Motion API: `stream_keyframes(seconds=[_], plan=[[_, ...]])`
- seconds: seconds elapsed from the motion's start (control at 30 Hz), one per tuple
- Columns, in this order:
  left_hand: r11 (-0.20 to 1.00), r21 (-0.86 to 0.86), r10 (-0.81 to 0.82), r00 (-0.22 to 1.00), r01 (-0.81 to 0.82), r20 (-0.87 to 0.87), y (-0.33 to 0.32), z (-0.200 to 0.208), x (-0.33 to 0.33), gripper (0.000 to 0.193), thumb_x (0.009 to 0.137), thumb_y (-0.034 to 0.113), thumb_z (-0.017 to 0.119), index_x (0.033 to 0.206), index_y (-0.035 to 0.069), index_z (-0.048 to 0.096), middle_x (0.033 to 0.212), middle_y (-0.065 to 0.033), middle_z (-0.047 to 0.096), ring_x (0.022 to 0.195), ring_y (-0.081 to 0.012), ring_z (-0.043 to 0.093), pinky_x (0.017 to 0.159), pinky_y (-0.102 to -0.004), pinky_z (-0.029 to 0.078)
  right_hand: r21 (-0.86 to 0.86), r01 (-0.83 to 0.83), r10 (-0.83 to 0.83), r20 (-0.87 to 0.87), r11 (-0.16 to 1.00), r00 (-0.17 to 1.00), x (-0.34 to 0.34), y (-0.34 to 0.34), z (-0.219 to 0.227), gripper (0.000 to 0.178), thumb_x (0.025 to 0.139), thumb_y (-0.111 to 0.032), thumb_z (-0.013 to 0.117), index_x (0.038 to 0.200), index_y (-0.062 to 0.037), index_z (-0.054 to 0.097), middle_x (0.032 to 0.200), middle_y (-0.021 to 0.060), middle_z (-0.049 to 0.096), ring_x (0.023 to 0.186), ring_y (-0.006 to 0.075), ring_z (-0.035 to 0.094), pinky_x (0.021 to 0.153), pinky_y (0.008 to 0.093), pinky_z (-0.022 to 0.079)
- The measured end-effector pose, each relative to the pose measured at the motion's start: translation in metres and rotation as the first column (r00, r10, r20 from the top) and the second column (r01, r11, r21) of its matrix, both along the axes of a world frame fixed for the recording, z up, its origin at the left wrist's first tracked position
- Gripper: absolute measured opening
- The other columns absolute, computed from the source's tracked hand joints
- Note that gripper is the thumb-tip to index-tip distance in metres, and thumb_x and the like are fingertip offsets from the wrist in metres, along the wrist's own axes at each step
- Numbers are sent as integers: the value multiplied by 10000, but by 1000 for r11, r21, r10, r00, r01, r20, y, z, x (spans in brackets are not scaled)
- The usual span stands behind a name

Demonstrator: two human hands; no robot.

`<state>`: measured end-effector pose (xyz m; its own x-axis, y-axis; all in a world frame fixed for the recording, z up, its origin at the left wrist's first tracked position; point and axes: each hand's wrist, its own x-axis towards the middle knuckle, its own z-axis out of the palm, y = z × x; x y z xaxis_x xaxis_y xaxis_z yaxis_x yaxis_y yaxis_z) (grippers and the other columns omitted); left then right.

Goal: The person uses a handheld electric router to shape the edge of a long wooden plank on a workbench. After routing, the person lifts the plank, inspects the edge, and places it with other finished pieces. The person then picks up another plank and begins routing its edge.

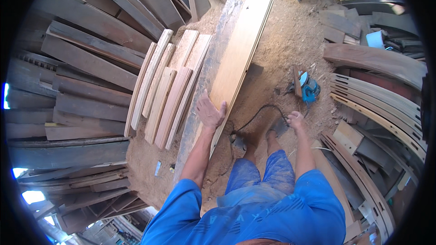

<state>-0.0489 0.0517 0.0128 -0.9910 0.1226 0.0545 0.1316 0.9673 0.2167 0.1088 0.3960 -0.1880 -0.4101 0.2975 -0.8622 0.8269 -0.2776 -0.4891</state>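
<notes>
A long, pale wooden plank [239, 45] lies on a narrow, worn bench [221, 29] that runs away from me. My left hand [210, 111] rests on the near part of the plank, fingers spread and the thumb toward its right edge. Off to the right, my right hand [296, 121] is closed around a black power cord [260, 110]. The cord loops leftward toward my feet and also runs up from the hand to a blue power tool [310, 90]. That tool sits on the sawdust-covered ground, with a small brown wood piece [297, 80] against its left side.
Several milled wooden strips [170, 104] lie side by side left of the bench. Dark boards [91, 54] crowd the left side. Curved slotted pieces [377, 104] and a brown curved beam [372, 59] are stacked at right. Sawdust [286, 31] covers the ground.
</notes>
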Motion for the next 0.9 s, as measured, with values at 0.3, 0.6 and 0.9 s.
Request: stream_keyframes(seconds=[0.3, 0.6, 0.9], plan=[[991, -126, 29, 881, 35, 472, 24, 30, -9, 1189, 682, 303, 824, 1583, 64, 85, 1490, -433, 229, 1372, -573, 303, 1134, -616, 255, 89, -127, 119, 84, 988, 989, 65, -22, 46, 222, 847, -34, 630, 1068, -19, 615, 815, 84, 656, 594, 147, 619, 464, 282, 464], [829, 516, -355, 915, 214, 191, -51, 38, -26, 891, 816, 36, 565, 1591, 219, 166, 1371, -315, 509, 1236, -475, 527, 1089, -477, 416, 68, -247, 228, 214, 967, 950, 157, -80, 42, 211, 885, -26, 558, 1095, -25, 572, 822, 98, 645, 598, 165, 616, 438, 274, 427], [915, 402, -195, 879, 4, 435, -53, 64, -33, 758, 869, 127, 642, 1541, 190, 298, 1314, -250, 584, 1193, -429, 573, 1050, -477, 445, 7, -261, 260, 90, 965, 961, 97, -120, 76, 304, 863, -9, 605, 1165, 5, 582, 860, 104, 645, 613, 149, 612, 453, 252, 438]])
